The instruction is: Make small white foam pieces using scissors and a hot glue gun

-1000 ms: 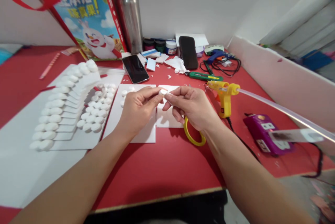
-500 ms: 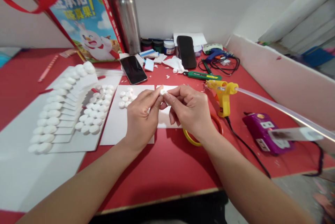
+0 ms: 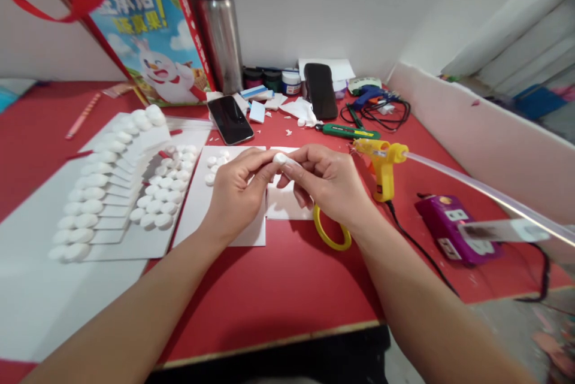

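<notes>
Between the fingertips of both hands is a small white round piece point(image 3: 279, 159), its material unclear. My left hand point(image 3: 234, 195) pinches it from the left with thumb and forefinger. From the right, my right hand point(image 3: 331, 183) grips it the same way, other fingers curled below. Both hands are above two white boards, the left board point(image 3: 195, 225) and a smaller right board point(image 3: 287, 207). Several white discs point(image 3: 212, 167) sit on the left board, partly covered by my left hand. Under my right wrist, yellow-handled scissors point(image 3: 330, 243) are largely hidden.
To the left, a larger white board bears many white discs point(image 3: 155, 204) and stacked disc-tipped cards point(image 3: 110, 210). On the right are a yellow glue gun point(image 3: 383, 168) with a long glue stick and a purple box point(image 3: 458, 231). Behind stand phones point(image 3: 230, 119), a green cutter point(image 3: 350, 131) and a steel flask point(image 3: 220, 30).
The white piece has turned slightly between my fingers. My left hand has shifted a little left and flattened, covering more discs. The scissors' red part is now hidden by my right arm.
</notes>
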The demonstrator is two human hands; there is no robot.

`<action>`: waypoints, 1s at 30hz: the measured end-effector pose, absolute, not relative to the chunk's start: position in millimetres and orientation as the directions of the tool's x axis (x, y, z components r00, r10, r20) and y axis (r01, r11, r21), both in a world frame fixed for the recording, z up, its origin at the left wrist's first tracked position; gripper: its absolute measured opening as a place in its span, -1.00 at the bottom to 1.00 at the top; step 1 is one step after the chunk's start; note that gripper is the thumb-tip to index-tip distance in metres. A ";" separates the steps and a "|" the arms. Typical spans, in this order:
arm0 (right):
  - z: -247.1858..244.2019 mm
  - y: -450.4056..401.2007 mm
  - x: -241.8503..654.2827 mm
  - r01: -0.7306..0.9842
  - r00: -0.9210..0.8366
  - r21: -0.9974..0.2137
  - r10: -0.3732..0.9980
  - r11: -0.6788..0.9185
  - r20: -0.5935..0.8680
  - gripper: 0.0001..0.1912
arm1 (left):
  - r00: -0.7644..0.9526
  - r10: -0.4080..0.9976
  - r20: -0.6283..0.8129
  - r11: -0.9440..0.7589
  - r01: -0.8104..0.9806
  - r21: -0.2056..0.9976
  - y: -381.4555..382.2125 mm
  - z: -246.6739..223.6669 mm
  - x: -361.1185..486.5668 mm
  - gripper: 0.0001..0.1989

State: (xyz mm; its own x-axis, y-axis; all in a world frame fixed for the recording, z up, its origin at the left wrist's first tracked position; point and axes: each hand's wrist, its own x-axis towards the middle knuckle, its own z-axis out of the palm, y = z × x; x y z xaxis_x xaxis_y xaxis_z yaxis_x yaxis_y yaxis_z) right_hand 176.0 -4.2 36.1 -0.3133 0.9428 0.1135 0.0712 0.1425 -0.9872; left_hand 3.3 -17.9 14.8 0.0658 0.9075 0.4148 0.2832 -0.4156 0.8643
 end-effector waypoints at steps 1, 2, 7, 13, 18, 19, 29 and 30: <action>34.8 -4.5 175.1 0.088 -0.299 -0.986 0.948 0.144 0.112 -0.57 | 0.045 0.908 0.417 -0.411 0.288 0.865 -19.4 14.2 5.3 -0.78; 33.5 -5.0 174.3 0.111 -0.281 -0.982 0.952 0.155 0.119 -0.57 | 0.024 0.912 0.409 -0.399 0.282 0.873 -20.9 13.5 7.5 -0.78; 27.1 -12.4 169.2 0.329 -0.185 -0.890 0.946 0.314 0.265 -0.68 | -0.060 0.935 0.349 -0.330 0.214 0.919 -25.8 10.7 18.3 -0.78; 27.4 -16.9 163.9 0.483 -0.143 -0.780 0.914 0.399 0.379 -0.75 | -0.081 0.923 0.377 -0.352 0.224 0.909 -24.6 9.2 20.9 -0.79; 34.2 -3.8 169.6 -0.117 -0.313 -0.980 0.943 -0.158 -0.114 -0.55 | -0.049 0.949 0.311 -0.297 0.192 0.935 -20.2 9.1 13.7 -0.81; 34.9 -1.0 171.2 -0.189 -0.350 -0.947 0.919 -0.259 -0.181 -0.57 | -0.052 0.950 0.307 -0.292 0.189 0.937 -19.6 8.9 12.8 -0.81; 36.8 3.5 175.0 -0.366 -0.422 -0.823 0.866 -0.434 -0.268 -0.78 | -0.041 0.942 0.332 -0.317 0.202 0.926 -19.0 7.0 11.7 -0.80; 36.6 3.5 174.8 -0.367 -0.417 -0.828 0.870 -0.424 -0.261 -0.75 | -0.039 0.940 0.338 -0.323 0.207 0.923 -19.2 8.0 12.0 -0.81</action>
State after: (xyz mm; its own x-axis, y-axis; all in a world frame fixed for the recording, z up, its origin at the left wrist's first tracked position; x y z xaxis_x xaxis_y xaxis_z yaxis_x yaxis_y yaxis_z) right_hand 174.8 3.5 36.6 -0.4172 0.8704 -0.2615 -0.3666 -0.4244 -0.8279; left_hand 12.0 -19.2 8.0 -0.0389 0.9404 0.3379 0.2069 -0.3233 0.9234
